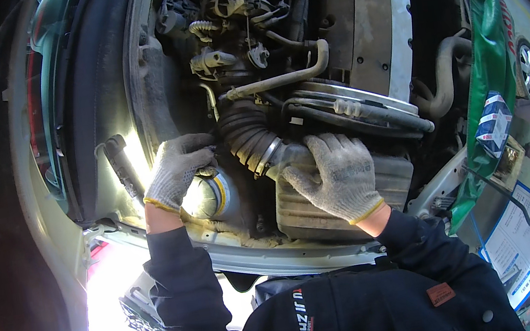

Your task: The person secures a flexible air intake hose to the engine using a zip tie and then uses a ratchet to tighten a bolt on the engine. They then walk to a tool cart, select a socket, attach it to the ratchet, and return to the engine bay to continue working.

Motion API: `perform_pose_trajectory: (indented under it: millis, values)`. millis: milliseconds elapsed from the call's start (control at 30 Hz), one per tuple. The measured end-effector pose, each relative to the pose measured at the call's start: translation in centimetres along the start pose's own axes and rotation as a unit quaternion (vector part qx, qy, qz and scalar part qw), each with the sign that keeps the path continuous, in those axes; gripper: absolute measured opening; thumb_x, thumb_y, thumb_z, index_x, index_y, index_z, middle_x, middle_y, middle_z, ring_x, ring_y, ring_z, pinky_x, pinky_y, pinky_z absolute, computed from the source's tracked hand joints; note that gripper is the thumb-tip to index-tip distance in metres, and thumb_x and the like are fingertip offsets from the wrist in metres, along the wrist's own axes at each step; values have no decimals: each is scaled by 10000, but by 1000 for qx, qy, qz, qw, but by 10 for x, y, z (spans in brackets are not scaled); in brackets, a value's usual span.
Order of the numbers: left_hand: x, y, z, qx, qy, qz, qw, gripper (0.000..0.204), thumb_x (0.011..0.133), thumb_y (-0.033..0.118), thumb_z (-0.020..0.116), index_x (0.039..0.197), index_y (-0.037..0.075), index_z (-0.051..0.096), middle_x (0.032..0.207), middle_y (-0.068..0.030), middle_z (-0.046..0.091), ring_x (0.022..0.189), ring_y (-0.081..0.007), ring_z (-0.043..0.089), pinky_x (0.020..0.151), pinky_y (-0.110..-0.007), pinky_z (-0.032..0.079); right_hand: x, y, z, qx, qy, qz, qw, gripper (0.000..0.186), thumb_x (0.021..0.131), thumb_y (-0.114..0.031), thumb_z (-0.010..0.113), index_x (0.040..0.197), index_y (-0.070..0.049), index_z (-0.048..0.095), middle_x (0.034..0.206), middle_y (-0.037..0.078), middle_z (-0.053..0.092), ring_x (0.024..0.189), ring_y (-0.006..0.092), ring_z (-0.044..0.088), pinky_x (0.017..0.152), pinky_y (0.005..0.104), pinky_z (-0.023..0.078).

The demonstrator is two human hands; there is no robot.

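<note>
I lean over a car's engine bay with a grey knit glove with a yellow cuff on each hand. My left hand (175,172) is at the near left, its fingers bent over the top of a rounded pale container (207,200) with a yellow band. What its fingertips close on is hidden. My right hand (341,178) lies with spread fingers on a dusty ribbed air filter box (299,212), its thumb toward the left. Between my hands, a black corrugated intake hose (247,130) with a metal clamp (268,153) curves down to the box.
Beyond the box stand a round pulley housing (352,108) and the engine cover (363,20). A metal pipe (283,79) crosses above the hose. On the right fender hangs a green cover (486,16) with a small blue-and-white box (494,124). A printed sheet (527,243) lies lower right.
</note>
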State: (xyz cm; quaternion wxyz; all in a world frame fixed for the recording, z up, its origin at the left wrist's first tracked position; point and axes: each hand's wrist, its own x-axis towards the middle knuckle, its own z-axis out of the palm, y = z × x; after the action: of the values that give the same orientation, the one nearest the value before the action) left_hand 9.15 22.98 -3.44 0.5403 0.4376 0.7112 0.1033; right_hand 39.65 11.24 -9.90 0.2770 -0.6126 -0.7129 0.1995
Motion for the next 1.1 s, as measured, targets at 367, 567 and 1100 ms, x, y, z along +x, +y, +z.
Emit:
perform_pose_trajectory:
  millis: [367, 567, 1100]
  values:
    - [9, 8, 3, 68, -12, -50, 996, 331, 1043, 115, 751, 1270, -116, 817, 1018, -179, 844, 874, -217, 816, 801, -345, 640, 1, 0, -1, -8, -2, 1, 1000, 597, 931, -564, 850, 1193, -38, 745, 1056, 155, 758, 910, 340, 735, 798, 471, 557]
    - [9, 12, 4, 272, -25, 20, 962, 424, 1008, 195, 756, 1315, -94, 794, 1120, -263, 851, 1046, -325, 827, 948, -410, 627, 0, -2, -2, -4, -4, 11, 1000, 596, 925, -575, 851, 1170, -41, 747, 1035, 145, 755, 906, 336, 739, 795, 473, 555]
    - [-4, -27, 20, 254, 35, 109, 960, 365, 949, 245, 782, 1226, 25, 871, 1225, -209, 853, 1100, -377, 825, 1006, -418, 629, 1, -3, -3, 9, -16, 30, 999, 587, 917, -535, 881, 1199, -30, 777, 1061, 169, 782, 931, 370, 753, 850, 488, 563]
